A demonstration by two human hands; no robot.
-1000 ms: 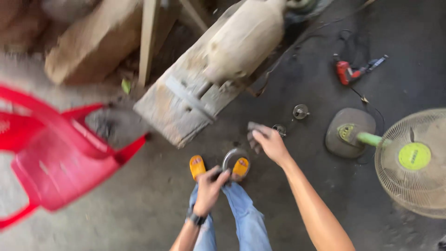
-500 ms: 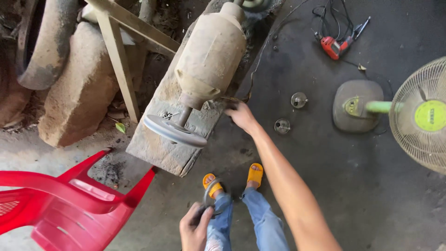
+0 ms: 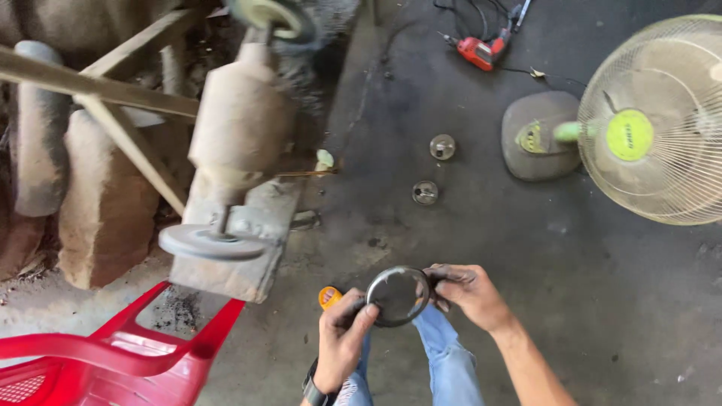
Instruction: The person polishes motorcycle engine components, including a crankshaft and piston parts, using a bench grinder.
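Observation:
Both my hands hold a dark round metal ring (image 3: pixel 398 295) with a shiny disc face, low in the middle of the head view. My left hand (image 3: pixel 344 340) grips its left rim, a watch on the wrist. My right hand (image 3: pixel 470 294) pinches the right rim, fingers smudged dark. Below the ring are my blue jeans and an orange shoe (image 3: pixel 329 297). A dusty bench grinder (image 3: pixel 239 143) on a block stands up and to the left, its grey wheel (image 3: pixel 210 242) facing me.
Two small round metal parts (image 3: pixel 425 192) (image 3: pixel 442 146) lie on the dark concrete floor ahead. A standing fan (image 3: pixel 662 120) with its base (image 3: pixel 535 135) is at the right. A red power drill (image 3: pixel 481 51) lies far back. A red plastic chair (image 3: pixel 113 361) fills the lower left.
My right hand has pulled back from the grinder and joined my left hand on the ring, which now sits between them. The view has shifted, the fan and grinder appearing closer.

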